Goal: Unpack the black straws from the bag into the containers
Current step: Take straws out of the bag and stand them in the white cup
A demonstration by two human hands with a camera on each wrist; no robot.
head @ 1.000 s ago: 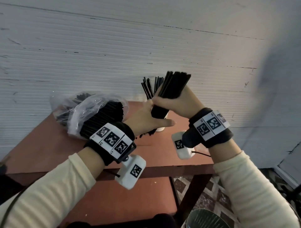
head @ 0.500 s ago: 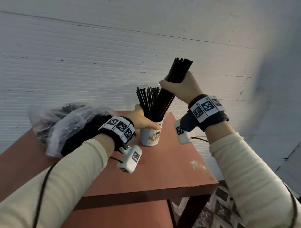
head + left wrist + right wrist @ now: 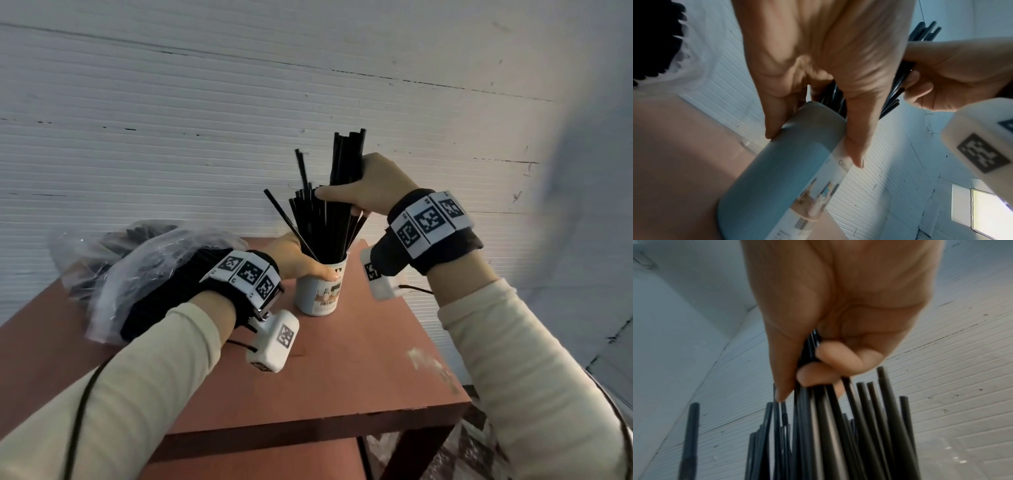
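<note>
A blue-and-white printed cup (image 3: 320,291) stands on the red-brown table (image 3: 342,370), packed with upright black straws (image 3: 322,222). My left hand (image 3: 294,260) grips the cup near its rim; the left wrist view shows its thumb and fingers (image 3: 855,142) wrapped round the cup (image 3: 781,170). My right hand (image 3: 370,186) holds a bundle of black straws (image 3: 346,157) upright, its lower ends inside the cup. The right wrist view shows the curled fingers (image 3: 830,363) round the straws (image 3: 838,426). A clear plastic bag (image 3: 137,267) full of black straws lies at the left.
A white ribbed wall (image 3: 205,120) rises close behind the table. The table's right edge (image 3: 438,363) and front edge drop off to a patterned floor (image 3: 462,455). A lower red-brown shelf (image 3: 257,459) sits under the tabletop.
My right hand has lowered the straw bundle from a slant to upright, into the cup. My left hand has stayed on the cup. The view has tilted and drawn closer.
</note>
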